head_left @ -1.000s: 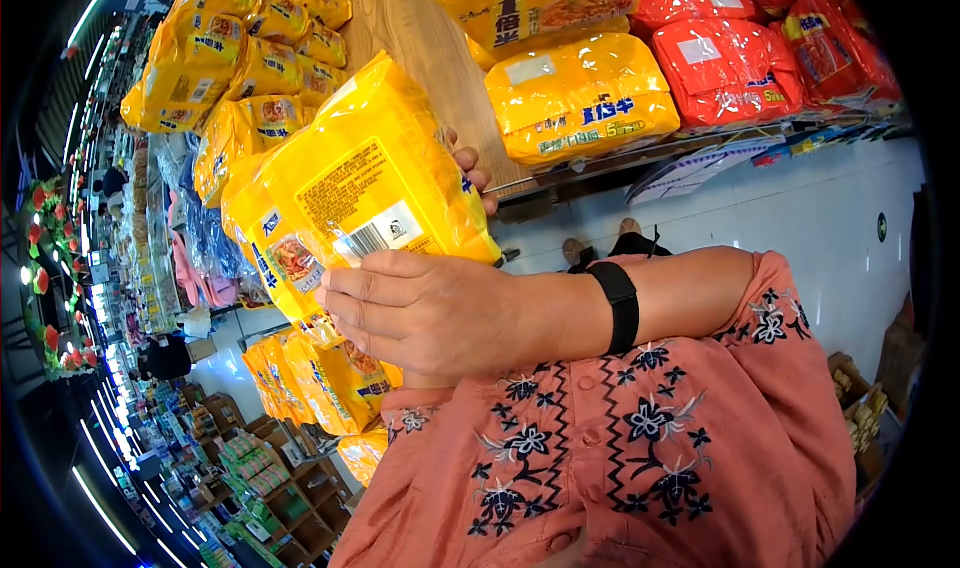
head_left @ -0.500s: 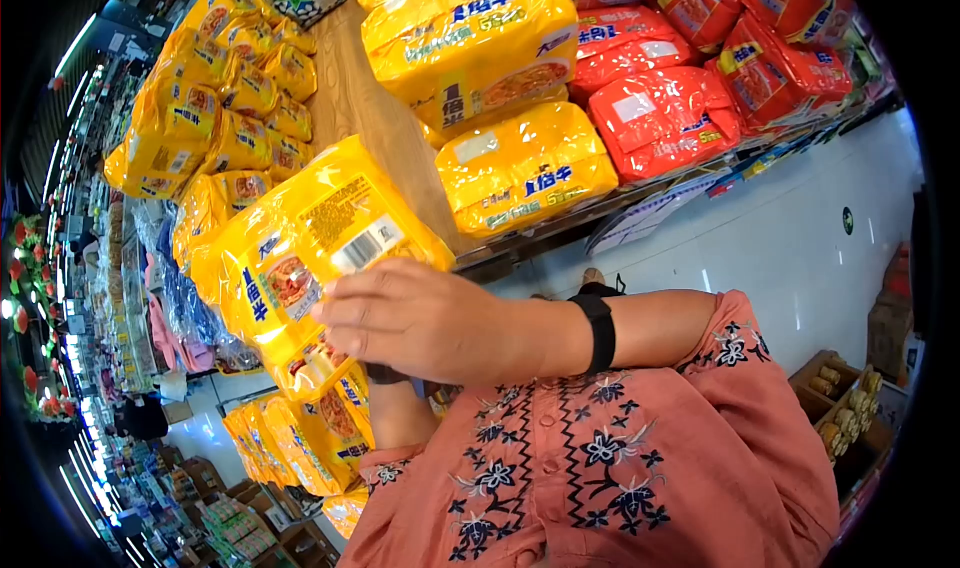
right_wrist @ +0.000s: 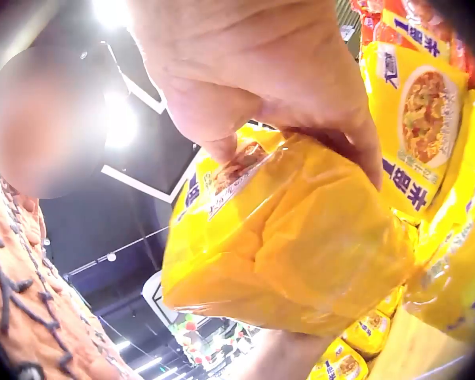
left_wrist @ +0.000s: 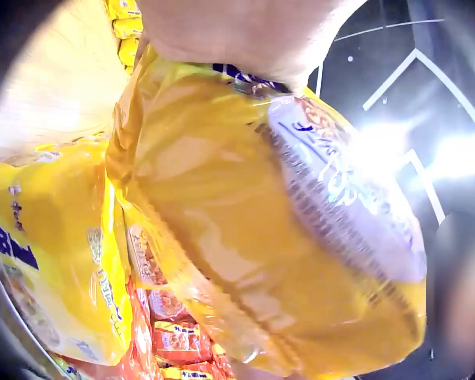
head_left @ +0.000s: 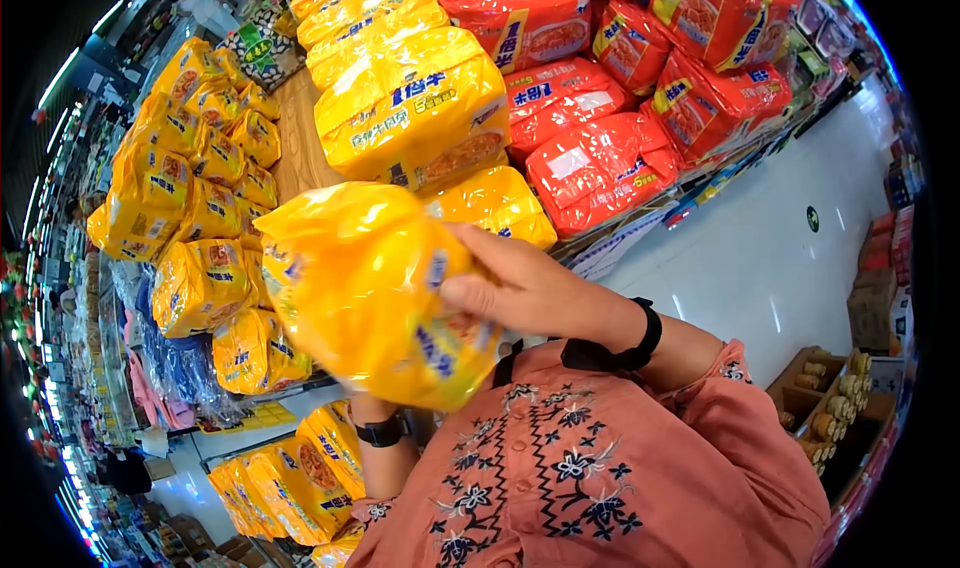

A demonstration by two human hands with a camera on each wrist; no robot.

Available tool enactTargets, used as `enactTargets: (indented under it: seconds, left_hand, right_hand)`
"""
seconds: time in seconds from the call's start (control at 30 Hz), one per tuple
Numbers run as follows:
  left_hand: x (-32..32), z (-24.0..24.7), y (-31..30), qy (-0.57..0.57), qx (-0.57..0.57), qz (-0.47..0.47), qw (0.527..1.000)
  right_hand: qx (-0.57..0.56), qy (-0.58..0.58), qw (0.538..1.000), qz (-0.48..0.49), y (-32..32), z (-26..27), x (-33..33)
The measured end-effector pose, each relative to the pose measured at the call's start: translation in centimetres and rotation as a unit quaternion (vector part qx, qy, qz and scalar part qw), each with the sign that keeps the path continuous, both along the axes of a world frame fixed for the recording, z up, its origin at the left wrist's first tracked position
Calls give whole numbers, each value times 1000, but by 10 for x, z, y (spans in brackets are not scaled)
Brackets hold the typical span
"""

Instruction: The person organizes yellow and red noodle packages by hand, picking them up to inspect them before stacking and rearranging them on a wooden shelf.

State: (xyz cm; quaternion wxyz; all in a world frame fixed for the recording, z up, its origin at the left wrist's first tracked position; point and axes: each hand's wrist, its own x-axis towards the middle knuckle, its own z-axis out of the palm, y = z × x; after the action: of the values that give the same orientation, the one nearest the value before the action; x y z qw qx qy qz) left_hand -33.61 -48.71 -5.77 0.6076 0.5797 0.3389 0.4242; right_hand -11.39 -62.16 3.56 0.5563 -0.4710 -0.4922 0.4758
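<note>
A yellow multipack of instant noodles (head_left: 370, 288) is held up in front of the chest, tilted and slightly blurred. My right hand (head_left: 525, 283) grips its right side, the thumb on the near face. In the right wrist view, the thumb and fingers of that hand (right_wrist: 253, 79) pinch the noodle pack's (right_wrist: 285, 237) top. My left hand is hidden behind the pack in the head view, where only its wrist with a black watch shows below. From the left wrist, that hand (left_wrist: 245, 36) holds the noodle pack (left_wrist: 237, 206), its fingers mostly out of sight.
Yellow noodle packs (head_left: 410, 103) stand stacked on a wooden display table (head_left: 297, 133), with red packs (head_left: 595, 173) to their right. More yellow packs (head_left: 205, 283) line the left side. A lower rack of yellow packs (head_left: 300, 468) stands near the left arm. Boxes of jars (head_left: 820, 408) are at right.
The pack has been turned, so its barcode and printed text face no longer shows. My right hand has shifted from the front face to the right side. The view has swung rightward.
</note>
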Motion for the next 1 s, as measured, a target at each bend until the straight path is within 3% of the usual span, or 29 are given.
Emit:
enactTargets:
  seconds: [0.07, 0.13, 0.17, 0.27, 0.3, 0.4, 0.5, 0.63, 0.77, 0.87, 0.9, 1.0]
  left_hand:
    - [16, 5, 5, -11, 57, 62, 996]
    - [33, 12, 4, -59, 66, 81, 993]
    - [42, 17, 0, -97, 54, 82, 990]
    - [53, 21, -10, -53, 100, 88, 990]
    - [65, 25, -18, -132, 39, 116, 984]
    - [76, 20, -23, -91, 81, 124, 985]
    - [72, -15, -19, -15, 129, 111, 985]
    - [75, -10, -31, 24, 120, 87, 989]
    - [69, -5, -27, -58, 115, 43, 991]
    - [63, -17, -20, -19, 75, 9, 997]
    - [62, -22, -17, -6, 61, -4, 998]
    - [67, -27, -18, 22, 37, -26, 999]
  right_hand:
    - [-19, 6, 999, -46, 2, -18, 12]
    - [42, -14, 996, -80, 8, -41, 29]
    - [42, -26, 997, -61, 10, -45, 41]
    - [32, -26, 999, -18, 8, -33, 71]
    - [22, -24, 999, -18, 11, -36, 82]
    - [0, -31, 998, -51, 25, -51, 110]
    - [47, -82, 984, -149, 37, -70, 122]
    - [42, -83, 972, -215, 39, -100, 128]
    - [2, 29, 975, -221, 19, -80, 112]
    - [1, 43, 977, -208, -3, -62, 88]
    - [15, -18, 986, -165, -5, -64, 89]
    - [7, 77, 986, -148, -8, -54, 87]
